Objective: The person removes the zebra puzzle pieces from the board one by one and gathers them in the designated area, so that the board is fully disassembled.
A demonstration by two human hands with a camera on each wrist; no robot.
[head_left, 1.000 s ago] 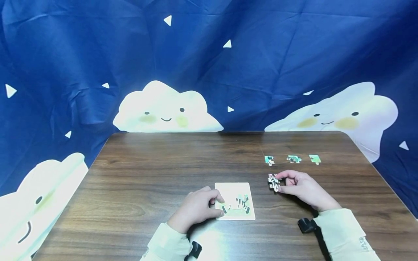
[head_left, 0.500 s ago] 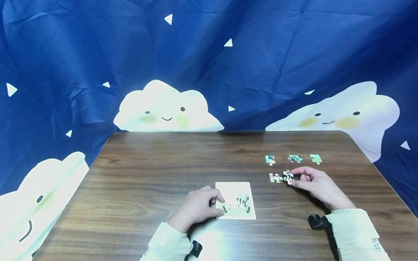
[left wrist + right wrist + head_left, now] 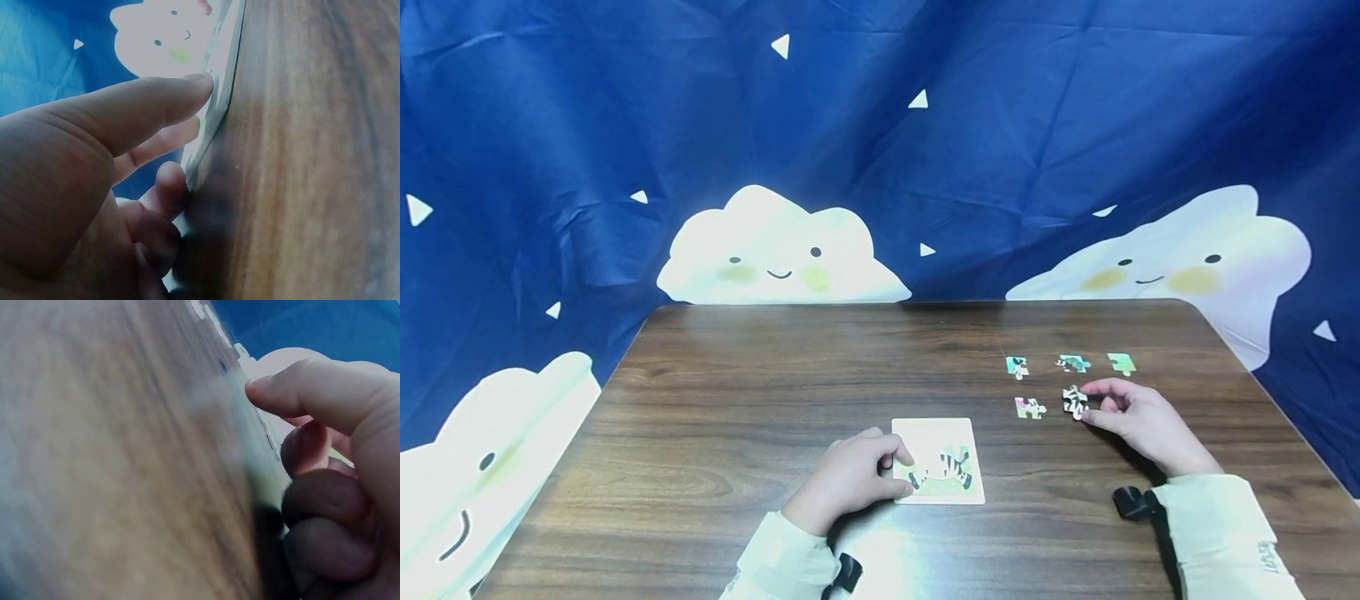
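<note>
Two hands, both in pale sleeves with a black strap at each wrist. Left hand (image 3: 850, 479) lies on the left edge of one cream puzzle board (image 3: 938, 461), fingers curled, thumb and fingertips pinching that edge; the left wrist view shows the thumb on top of the board rim and the other fingers tucked under it. The board lies flat at the near middle of the table (image 3: 760, 400) and carries a partly built zebra picture in its lower half; how many pieces are set in it cannot be told.

Right hand (image 3: 1138, 421), right of the board, pinches one black-and-white striped puzzle piece (image 3: 1075, 402) between thumb and forefinger, low at the tabletop; whether the piece touches the wood cannot be told. Just left of it lies one loose pink-and-green piece (image 3: 1029, 407).

Beyond these, a row of three loose pieces: the left piece (image 3: 1017, 366), the middle piece (image 3: 1072, 363) and the green right piece (image 3: 1122, 363), each apart from the next. That makes five loose pieces, counting the held one.

Some small dark print on the right sleeve cuff, too small to read.

Surface is dark wood-grain with rounded far corners. Behind it hangs a creased navy backdrop (image 3: 1000, 125) with small white triangles and three smiling white clouds.
</note>
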